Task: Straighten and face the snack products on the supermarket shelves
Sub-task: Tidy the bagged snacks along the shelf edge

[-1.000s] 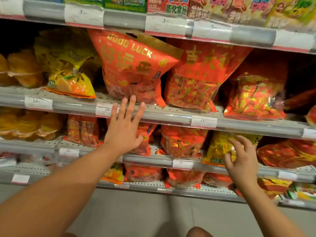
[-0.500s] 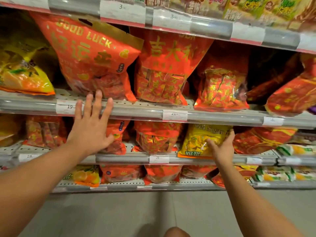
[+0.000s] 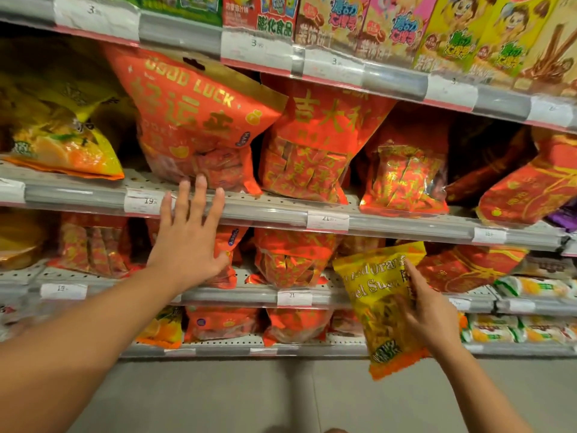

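two hands up at the snack shelves. left hand (image 3: pixel 187 245) flat, fingers straight and spread, over the grey shelf rail (image 3: pixel 281 214) w/ fingertips just under the big red "good luck" bag (image 3: pixel 193 120); holding nothing. right hand (image 3: pixel 427 317) gripping a yellow dried-orange-peel bag (image 3: pixel 377 304), fingers curled round its right edge, bag tilted and out in front of the lower shelf. red-gold candy bags (image 3: pixel 309 145) standing beside the "good luck" bag. biscuit-stick boxes (image 3: pixel 468 32) on top shelf.

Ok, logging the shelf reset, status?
Left hand open, fingertips at the GOOD LUCK bag. Right hand holds yellow bag, off shelf. Nothing blocking.
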`<state>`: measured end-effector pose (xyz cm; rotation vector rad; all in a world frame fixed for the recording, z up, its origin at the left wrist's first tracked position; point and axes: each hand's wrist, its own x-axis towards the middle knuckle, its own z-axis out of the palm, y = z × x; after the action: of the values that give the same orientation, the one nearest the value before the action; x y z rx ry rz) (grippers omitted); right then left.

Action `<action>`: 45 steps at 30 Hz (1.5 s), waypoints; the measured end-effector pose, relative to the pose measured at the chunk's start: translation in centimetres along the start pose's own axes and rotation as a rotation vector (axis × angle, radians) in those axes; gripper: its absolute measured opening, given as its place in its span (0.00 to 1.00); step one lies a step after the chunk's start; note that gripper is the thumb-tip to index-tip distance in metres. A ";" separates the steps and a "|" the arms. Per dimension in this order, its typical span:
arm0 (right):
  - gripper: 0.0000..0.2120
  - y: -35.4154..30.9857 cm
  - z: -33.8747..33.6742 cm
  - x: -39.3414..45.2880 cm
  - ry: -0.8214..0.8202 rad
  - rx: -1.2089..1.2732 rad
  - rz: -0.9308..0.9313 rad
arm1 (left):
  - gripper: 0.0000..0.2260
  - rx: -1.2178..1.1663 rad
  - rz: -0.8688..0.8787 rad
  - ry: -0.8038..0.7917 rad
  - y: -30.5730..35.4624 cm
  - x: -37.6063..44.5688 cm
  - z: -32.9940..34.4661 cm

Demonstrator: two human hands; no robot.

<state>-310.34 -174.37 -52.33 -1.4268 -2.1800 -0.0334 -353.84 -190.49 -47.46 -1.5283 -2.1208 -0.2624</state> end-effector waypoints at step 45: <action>0.26 -30.5 -1.3 12.9 -0.402 -0.008 -0.668 | 0.09 -0.620 -0.826 -0.218 -19.1 -10.5 4.3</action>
<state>-339.93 -177.31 -37.59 -0.6849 -2.9006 0.0081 -370.27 -203.98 -53.87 -0.8654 -2.9330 -1.1678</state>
